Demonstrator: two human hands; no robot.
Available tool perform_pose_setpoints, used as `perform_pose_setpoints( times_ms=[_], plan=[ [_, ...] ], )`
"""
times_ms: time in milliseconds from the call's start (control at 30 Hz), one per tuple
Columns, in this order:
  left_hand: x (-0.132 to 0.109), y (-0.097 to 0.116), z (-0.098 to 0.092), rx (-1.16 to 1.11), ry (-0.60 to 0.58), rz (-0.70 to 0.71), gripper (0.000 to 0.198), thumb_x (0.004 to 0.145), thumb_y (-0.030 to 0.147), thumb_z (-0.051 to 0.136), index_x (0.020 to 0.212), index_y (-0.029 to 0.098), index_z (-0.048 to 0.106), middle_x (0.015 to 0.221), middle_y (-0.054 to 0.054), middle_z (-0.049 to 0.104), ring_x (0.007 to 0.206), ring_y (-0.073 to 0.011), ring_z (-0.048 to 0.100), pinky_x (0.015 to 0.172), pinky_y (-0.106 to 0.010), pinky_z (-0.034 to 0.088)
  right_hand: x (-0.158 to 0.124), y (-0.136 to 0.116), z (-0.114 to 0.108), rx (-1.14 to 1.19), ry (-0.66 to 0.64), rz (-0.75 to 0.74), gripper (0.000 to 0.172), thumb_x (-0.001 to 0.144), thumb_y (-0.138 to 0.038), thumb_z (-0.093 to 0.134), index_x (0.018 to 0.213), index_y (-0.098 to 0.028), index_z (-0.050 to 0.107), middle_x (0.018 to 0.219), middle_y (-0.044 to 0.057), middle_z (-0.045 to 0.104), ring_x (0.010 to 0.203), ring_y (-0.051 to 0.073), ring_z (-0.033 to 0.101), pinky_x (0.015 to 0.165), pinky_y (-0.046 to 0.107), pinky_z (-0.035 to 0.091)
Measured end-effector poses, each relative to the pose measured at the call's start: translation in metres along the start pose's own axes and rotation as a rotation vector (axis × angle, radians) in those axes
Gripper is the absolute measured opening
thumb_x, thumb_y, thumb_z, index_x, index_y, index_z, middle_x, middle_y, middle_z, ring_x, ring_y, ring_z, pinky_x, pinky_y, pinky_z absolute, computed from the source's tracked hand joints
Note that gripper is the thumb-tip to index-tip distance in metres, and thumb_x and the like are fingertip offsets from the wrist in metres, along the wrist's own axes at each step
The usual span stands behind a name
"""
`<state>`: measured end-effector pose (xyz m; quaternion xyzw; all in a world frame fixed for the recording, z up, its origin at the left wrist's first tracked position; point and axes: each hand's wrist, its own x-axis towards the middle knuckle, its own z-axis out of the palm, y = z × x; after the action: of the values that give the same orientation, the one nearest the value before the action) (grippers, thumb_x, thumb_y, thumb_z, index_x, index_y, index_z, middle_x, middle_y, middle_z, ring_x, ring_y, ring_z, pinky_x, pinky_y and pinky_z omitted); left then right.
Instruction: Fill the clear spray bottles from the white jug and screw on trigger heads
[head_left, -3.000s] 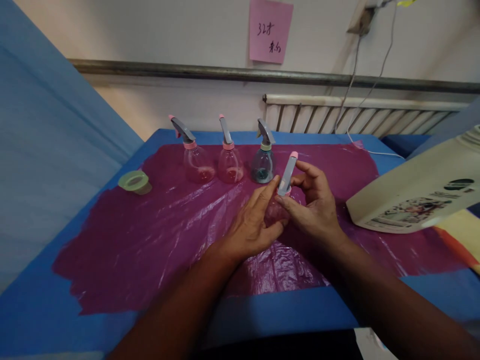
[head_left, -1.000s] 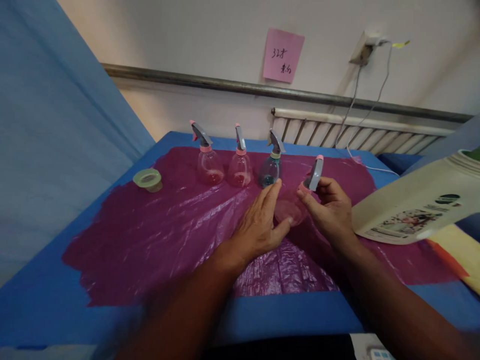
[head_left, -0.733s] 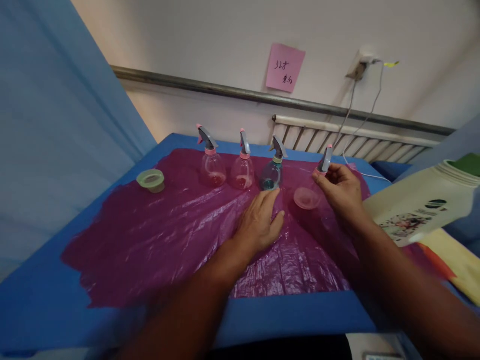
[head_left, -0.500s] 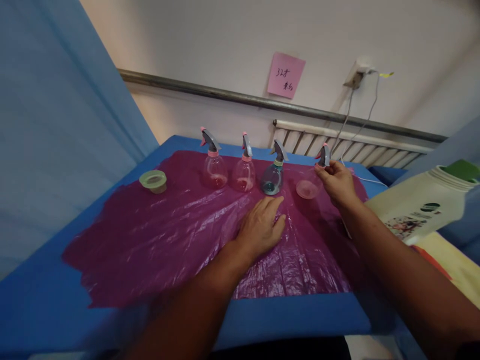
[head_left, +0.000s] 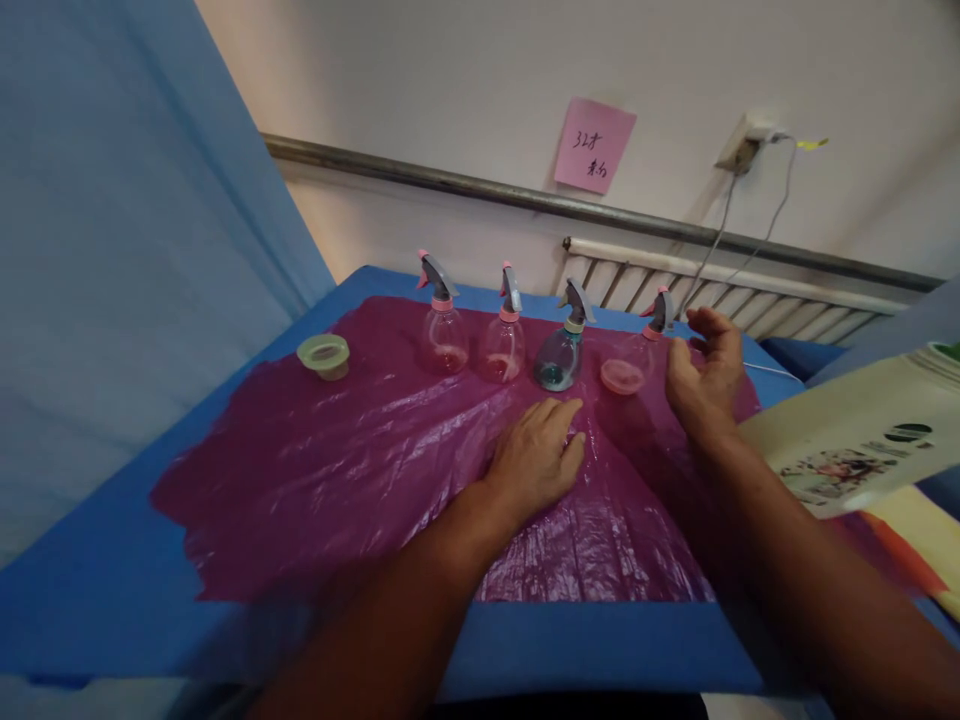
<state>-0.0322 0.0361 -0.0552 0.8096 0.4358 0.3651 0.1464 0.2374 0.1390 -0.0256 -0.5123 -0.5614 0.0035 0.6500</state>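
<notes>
My left hand lies on the purple plastic sheet, fingers stretched out, just in front of a teal spray bottle. My right hand is raised with its fingers apart and nothing in it. Just left of it stands a clear spray bottle with a pink collar, apart from the fingers. Two more pink-collared spray bottles, one at the left and one in the middle, stand upright in the same row. Each bottle has a little liquid at the bottom.
A small pale green tub sits on the sheet's left part. The sheet covers a blue table. To the right is a large cream jug beside yellow and red material. A radiator, pipe and cables run behind.
My right hand has let go of the rightmost spray bottle's head and drawn off to its right. The left hand keeps its place; the view has shifted slightly.
</notes>
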Motion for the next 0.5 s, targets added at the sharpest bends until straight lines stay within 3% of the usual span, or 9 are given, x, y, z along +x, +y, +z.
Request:
perform_pose_setpoints(
  times_ms=[100,200,367,500],
  plan=[
    [0.000,0.003,0.000,0.001,-0.002,-0.004,0.042,0.109,0.027,0.060,0.149,0.019,0.067,0.134,-0.014,0.078,0.123,-0.0318,0.076,0.113,-0.054,0.064,-0.012,-0.031,0.003,0.053,-0.107,-0.148,0.050,0.097,-0.036,0.075,0.145,-0.028,0.065,0.144,0.014,0.075,0.133,0.030,0.074,0.117,0.055,0.057],
    [0.000,0.004,-0.002,0.001,-0.009,-0.022,0.042,0.108,0.028,0.061,0.149,0.019,0.067,0.131,-0.013,0.079,0.122,-0.0320,0.076,0.112,-0.054,0.064,-0.016,-0.047,0.028,0.127,-0.298,-0.076,0.053,0.096,-0.037,0.077,0.146,-0.028,0.063,0.144,0.014,0.077,0.133,0.029,0.075,0.114,0.054,0.059],
    [0.004,0.000,-0.007,-0.011,0.020,-0.064,0.043,0.108,0.027,0.062,0.149,0.017,0.066,0.131,-0.014,0.078,0.121,-0.0324,0.076,0.111,-0.054,0.063,-0.012,-0.040,0.083,0.219,-0.357,0.099,0.065,0.084,-0.046,0.086,0.141,-0.024,0.064,0.140,0.016,0.078,0.135,0.032,0.074,0.112,0.054,0.059],
    [0.006,-0.004,-0.008,-0.024,0.082,-0.064,0.043,0.107,0.026,0.063,0.149,0.017,0.063,0.135,-0.014,0.076,0.125,-0.0326,0.074,0.114,-0.055,0.061,-0.010,-0.037,0.106,0.313,-0.381,0.165,0.059,0.081,-0.051,0.086,0.131,-0.023,0.069,0.131,0.012,0.081,0.118,0.026,0.077,0.108,0.049,0.061]
  ],
)
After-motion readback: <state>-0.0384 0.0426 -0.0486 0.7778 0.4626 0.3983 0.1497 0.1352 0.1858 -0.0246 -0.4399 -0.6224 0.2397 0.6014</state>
